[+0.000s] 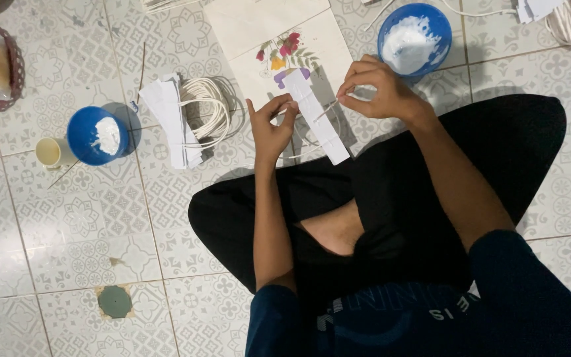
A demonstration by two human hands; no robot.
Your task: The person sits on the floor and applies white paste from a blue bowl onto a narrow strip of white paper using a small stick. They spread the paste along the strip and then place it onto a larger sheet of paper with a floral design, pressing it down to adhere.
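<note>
You are pinching the long white paper strip [316,118] in your left hand [269,125]; your right hand [378,89] is gripping a thin stick [327,110], pasting partway. The stack of white strips [170,119] is awaiting.

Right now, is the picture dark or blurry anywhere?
In the head view, light is dim and uneven; the blue bowl casts a dark shadow on the floor tiles; the left hand and right hand on the paper strip look slightly soft.

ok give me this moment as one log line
left hand: holds paper strip | right hand: thin stick on strip | nearby: blue bowl of white paste, cord coil, paper stack
</note>
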